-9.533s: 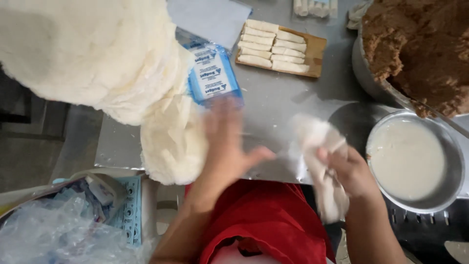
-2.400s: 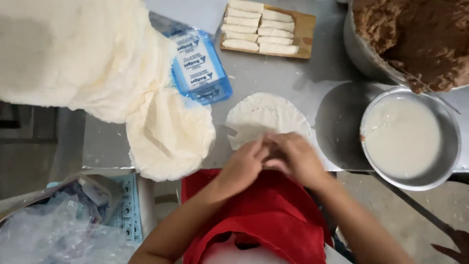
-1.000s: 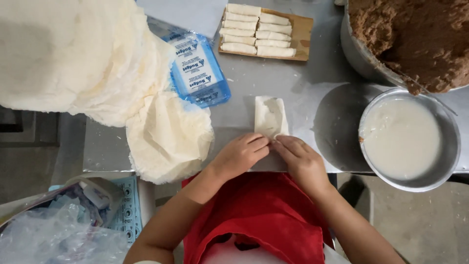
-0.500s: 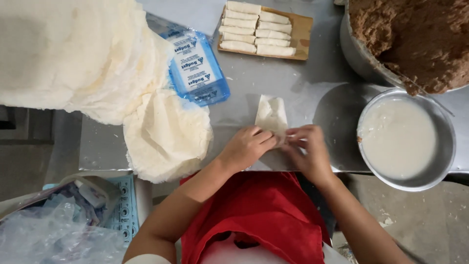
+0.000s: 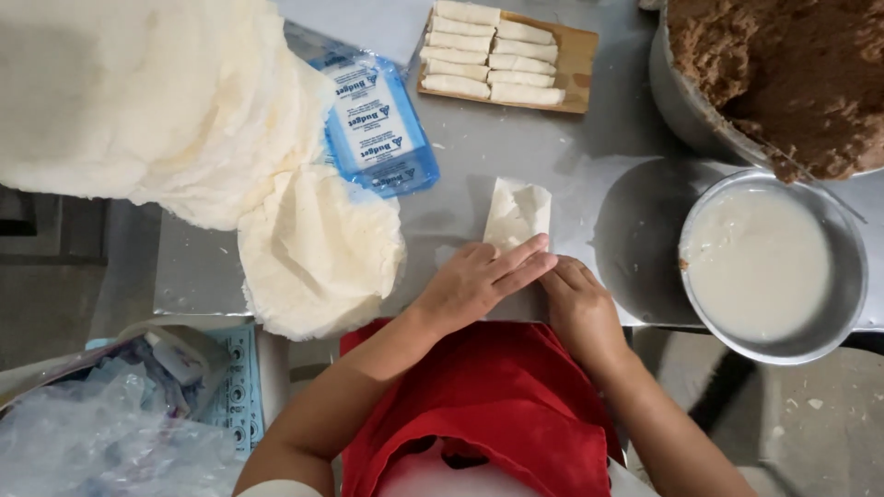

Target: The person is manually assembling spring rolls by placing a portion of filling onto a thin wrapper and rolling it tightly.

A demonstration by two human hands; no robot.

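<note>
The rolling step seems to be in hand: both hands press on the near end of a folded wrapper that lies on the steel counter. The left hand lies flat, its fingers stretched out over the fold; the right hand is beside it, and I cannot tell if its fingers are curled or open. The free end of the wrapper points away, beyond the fingers. The next move probably needs an even forward roll, kept tight. The filling inside is hidden. Right of the fingers stands a bowl of white liquid; left, loose wrappers. The pot of brown filling is cut off.
</note>
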